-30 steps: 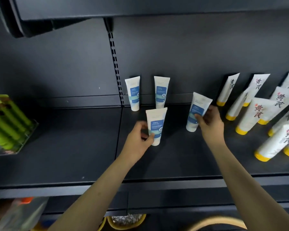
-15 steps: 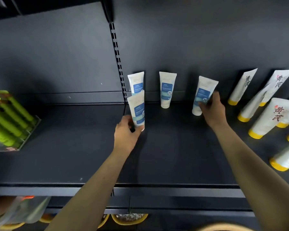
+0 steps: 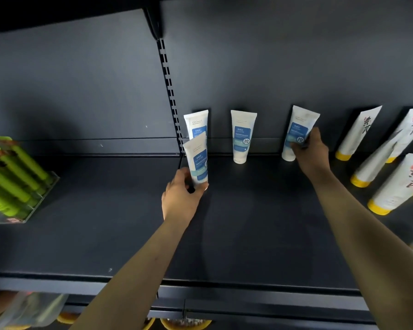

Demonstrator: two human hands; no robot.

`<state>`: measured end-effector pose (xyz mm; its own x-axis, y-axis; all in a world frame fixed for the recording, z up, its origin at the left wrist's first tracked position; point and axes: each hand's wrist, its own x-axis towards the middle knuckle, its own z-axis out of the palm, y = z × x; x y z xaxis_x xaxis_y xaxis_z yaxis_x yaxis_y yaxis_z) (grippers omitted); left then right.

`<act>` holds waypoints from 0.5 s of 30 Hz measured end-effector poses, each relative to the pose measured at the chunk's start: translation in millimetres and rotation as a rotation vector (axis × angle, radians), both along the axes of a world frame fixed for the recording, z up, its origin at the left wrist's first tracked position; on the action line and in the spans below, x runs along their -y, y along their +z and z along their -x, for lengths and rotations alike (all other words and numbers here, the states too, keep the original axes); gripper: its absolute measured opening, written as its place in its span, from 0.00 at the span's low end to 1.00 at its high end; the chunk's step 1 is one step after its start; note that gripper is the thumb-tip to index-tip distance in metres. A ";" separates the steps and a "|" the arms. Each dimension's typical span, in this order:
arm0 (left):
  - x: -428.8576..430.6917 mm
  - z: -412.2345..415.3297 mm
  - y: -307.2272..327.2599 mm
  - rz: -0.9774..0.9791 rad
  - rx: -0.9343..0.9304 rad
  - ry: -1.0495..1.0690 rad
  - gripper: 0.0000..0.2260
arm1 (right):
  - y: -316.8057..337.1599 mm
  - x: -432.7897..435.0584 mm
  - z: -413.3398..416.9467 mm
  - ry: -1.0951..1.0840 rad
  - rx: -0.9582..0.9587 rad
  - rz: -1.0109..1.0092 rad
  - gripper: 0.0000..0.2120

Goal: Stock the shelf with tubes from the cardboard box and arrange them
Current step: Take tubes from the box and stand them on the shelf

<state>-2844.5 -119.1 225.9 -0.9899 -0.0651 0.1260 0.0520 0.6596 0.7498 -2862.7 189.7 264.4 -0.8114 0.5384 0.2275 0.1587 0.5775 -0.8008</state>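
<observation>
Tubes (image 3: 243, 136): smooth white plastic, flat crimped tops, round caps.

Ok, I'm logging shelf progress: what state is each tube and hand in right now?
Front tube: upright, gripped low by left hand.
Back-left tube: standing, untouched.
Middle tube: standing, untouched.
Right tube: cap down, gripped by right hand.
Yellow-capped tubes: cap down, untouched.
Green tubes: in clear tray.

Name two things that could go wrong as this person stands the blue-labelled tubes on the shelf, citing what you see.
1. The right hand holds the right tube tilted; let go like that, it may topple, perhaps toward the leaning yellow-capped tubes beside it.
2. The left hand grips the front tube low, right before the rear tube; a push back could knock that one over.
</observation>
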 end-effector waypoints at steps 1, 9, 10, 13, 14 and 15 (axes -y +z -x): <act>-0.2 -0.7 1.1 -0.002 -0.001 0.000 0.21 | -1.3 -0.6 -0.5 0.010 0.009 -0.008 0.17; 1.9 -14.6 15.5 -0.100 0.090 0.004 0.21 | 17.4 9.1 -37.4 0.048 0.168 -0.051 0.29; 4.1 -18.9 19.4 -0.085 0.115 0.000 0.23 | 23.0 10.1 -44.8 0.094 0.249 -0.115 0.29; 18.8 -35.0 30.3 0.095 0.200 -0.058 0.24 | 45.4 17.1 -69.7 0.207 0.503 -0.280 0.29; 25.7 -40.9 35.4 0.175 0.228 -0.108 0.23 | 55.2 22.3 -79.6 0.227 0.576 -0.315 0.30; 31.4 -45.6 41.0 0.240 0.243 -0.169 0.21 | 66.1 28.4 -89.0 0.251 0.643 -0.351 0.31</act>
<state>-2799.0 -150.5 266.9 -0.9870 0.1045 -0.1219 0.0148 0.8151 0.5791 -2773.7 161.3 330.4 -0.9299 0.3045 -0.2064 0.3615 0.8604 -0.3591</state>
